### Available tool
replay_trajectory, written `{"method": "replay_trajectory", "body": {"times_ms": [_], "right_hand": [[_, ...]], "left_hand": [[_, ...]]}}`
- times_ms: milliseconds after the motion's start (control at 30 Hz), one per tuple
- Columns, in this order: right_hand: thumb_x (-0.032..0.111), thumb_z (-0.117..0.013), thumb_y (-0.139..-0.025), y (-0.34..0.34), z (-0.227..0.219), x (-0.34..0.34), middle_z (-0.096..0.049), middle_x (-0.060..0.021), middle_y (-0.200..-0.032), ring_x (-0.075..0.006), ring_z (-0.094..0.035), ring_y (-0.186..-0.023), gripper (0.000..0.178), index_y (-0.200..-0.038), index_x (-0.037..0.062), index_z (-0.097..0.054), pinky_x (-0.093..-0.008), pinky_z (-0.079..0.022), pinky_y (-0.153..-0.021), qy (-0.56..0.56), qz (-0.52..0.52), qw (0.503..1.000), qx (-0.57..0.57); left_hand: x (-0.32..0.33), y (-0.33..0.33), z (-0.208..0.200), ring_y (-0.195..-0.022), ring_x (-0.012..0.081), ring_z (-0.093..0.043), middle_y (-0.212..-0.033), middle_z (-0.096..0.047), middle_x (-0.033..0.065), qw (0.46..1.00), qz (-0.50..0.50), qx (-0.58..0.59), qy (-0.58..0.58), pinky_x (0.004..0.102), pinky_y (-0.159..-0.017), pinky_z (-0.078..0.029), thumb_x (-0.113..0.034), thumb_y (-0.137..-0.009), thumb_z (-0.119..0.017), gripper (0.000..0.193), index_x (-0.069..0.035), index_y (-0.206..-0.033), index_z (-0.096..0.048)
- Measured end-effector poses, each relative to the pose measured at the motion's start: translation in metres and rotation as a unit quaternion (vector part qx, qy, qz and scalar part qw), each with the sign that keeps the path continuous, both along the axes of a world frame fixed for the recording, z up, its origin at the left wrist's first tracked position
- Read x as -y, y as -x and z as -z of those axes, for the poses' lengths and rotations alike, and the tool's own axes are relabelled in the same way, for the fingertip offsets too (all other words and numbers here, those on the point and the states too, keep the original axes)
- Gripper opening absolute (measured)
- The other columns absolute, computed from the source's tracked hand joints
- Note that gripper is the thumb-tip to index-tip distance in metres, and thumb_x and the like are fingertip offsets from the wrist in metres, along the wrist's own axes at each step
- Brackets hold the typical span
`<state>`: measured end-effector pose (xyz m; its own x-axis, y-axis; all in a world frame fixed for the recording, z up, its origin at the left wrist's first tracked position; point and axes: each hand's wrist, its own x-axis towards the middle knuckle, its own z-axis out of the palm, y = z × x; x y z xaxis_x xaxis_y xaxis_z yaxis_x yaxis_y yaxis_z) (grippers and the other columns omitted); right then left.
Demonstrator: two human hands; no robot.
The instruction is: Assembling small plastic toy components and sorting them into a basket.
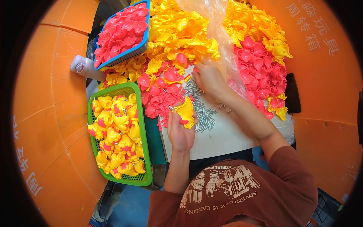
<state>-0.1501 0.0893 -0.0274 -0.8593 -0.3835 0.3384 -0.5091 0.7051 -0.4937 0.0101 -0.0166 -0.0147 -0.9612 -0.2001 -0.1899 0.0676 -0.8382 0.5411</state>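
My left hand (180, 130) holds a yellow plastic toy part (186, 111) with a pink piece and a small metal pin in it, palm up over the white work surface (223, 138). My right hand (209, 79) reaches forward and rests on a scatter of small grey metal pins (202, 113), its fingers at the edge of the heap of loose pink parts (162, 90) and yellow parts (177, 34). Whether it pinches a pin is hidden.
A green basket (145, 151) at the left holds several assembled yellow-and-pink toys. A blue basket (132, 51) of pink parts stands at the back left beside a grey bottle (84, 67). More pink parts (261, 68) and a clear plastic bag (219, 34) lie at the back right. Orange bin walls (49, 113) surround the area.
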Motion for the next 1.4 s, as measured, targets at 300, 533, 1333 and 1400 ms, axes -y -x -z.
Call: {"method": "replay_trajectory", "body": {"times_ms": [300,533,1333,1400], "right_hand": [[0.010,-0.055,-0.077,0.009,0.012,0.039,-0.063,-0.0159,-0.086,-0.0302,-0.064,-0.081,0.015,-0.084,0.0029,-0.066,-0.0392,-0.051,-0.069,-0.189,0.070,0.979,0.002],[0.003,-0.064,-0.075,-0.043,-0.049,-0.004,-0.063,-0.0122,-0.086,-0.0260,-0.062,-0.080,0.011,-0.085,0.0010,-0.063,-0.0352,-0.049,-0.067,0.170,-0.151,0.969,0.100],[0.003,-0.064,-0.082,-0.074,-0.053,-0.032,-0.058,-0.0047,-0.082,-0.0111,-0.055,-0.079,0.022,-0.104,0.0018,-0.062,-0.0250,-0.045,-0.071,0.419,-0.204,0.784,0.411],[0.004,-0.064,-0.082,-0.078,-0.047,-0.027,-0.059,-0.0047,-0.081,-0.0103,-0.055,-0.080,0.024,-0.106,0.0017,-0.061,-0.0242,-0.045,-0.071,0.409,-0.196,0.799,0.396]], "left_hand": [[0.008,-0.006,-0.002,-0.083,0.0219,-0.054,-0.102,-0.054,0.0151,1.000,-0.012,0.000,0.005,0.0328,-0.069,-0.045,-0.030,-0.099,-0.034,0.036,-0.001,-0.120,-0.043],[0.011,-0.010,-0.009,-0.088,0.0199,-0.056,-0.106,-0.054,0.0139,0.998,0.010,-0.025,0.061,0.0297,-0.070,-0.046,-0.036,-0.097,-0.038,0.043,-0.002,-0.123,-0.041],[-0.015,-0.013,-0.013,-0.084,0.0197,-0.059,-0.105,-0.055,0.0122,0.990,0.038,-0.019,0.133,0.0283,-0.067,-0.047,-0.036,-0.098,-0.038,0.042,-0.002,-0.122,-0.038],[-0.010,-0.014,-0.005,-0.085,0.0192,-0.059,-0.108,-0.055,0.0121,0.994,0.043,-0.009,0.103,0.0283,-0.069,-0.047,-0.032,-0.098,-0.038,0.040,-0.002,-0.124,-0.037]]}}
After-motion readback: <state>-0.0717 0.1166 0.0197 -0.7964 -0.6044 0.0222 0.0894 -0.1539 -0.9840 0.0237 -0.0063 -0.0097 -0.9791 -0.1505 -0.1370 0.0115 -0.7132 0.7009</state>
